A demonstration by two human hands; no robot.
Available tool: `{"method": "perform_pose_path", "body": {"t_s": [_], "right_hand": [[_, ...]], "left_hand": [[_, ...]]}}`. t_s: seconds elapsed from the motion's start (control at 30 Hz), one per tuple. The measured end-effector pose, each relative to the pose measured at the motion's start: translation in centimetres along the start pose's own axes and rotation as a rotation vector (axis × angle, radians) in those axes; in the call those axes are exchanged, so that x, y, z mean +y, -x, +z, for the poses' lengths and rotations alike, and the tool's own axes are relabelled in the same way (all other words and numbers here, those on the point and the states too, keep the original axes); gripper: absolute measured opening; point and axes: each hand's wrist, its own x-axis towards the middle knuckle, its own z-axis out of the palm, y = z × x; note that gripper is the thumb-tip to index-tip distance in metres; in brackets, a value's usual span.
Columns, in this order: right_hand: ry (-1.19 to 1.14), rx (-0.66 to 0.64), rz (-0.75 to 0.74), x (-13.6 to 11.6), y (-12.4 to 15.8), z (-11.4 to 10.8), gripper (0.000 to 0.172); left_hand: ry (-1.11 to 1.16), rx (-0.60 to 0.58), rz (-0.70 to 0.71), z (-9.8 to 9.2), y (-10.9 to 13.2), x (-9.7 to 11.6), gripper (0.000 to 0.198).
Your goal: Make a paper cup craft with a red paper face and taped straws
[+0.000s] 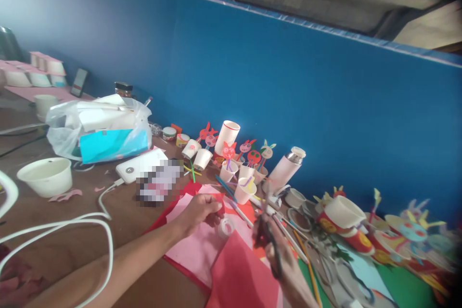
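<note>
My left hand [202, 212] is closed, its thumb and finger pinching a small piece of red paper [218, 202] above the pink sheets. My right hand [276, 245] is wrapped round black-handled scissors [271, 238], blurred, with the blades pointing up and away. Just below my left fingertips, between the hands, sits a small clear round roll that looks like tape [226, 227]. Under the hands lie pink paper [195, 255] and a red sheet [243, 274], which overlap. Some orange paper shows near the scissors.
Paper cups with drawn animal faces [228, 171] stand behind the papers, beside a pink thermos [285, 171]. More decorated cups [342, 211] are at the right. At the left are a plastic bag [104, 130], a white bowl [46, 178], a power bank [140, 166] and a looping white cable [110, 250].
</note>
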Motion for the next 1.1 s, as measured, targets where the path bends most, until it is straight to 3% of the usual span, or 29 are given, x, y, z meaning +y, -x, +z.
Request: {"method": "perform_pose_path", "body": {"t_s": [0.13, 0.33, 0.5, 1.1], "right_hand": [[-0.188, -0.262, -0.018, -0.2, -0.4, 3.4, 0.059], [-0.254, -0.351, -0.01, 1.8, -0.2, 5.0, 0.057], [-0.255, -0.376, -0.014, 3.1, 0.4, 5.0, 0.056], [-0.222, -0.36, 0.037, 1.9, 0.9, 4.9, 0.055]], "left_hand": [[0.057, -0.006, 0.025, -0.1, 0.0, -0.1, 0.023], [0.131, 0.013, 0.055, 0.1, 0.0, -0.2, 0.025], [0.141, 0.007, 0.043, 0.5, 0.4, -0.3, 0.022], [0.109, 0.068, 0.076, 1.4, 0.9, -1.0, 0.023]]}}
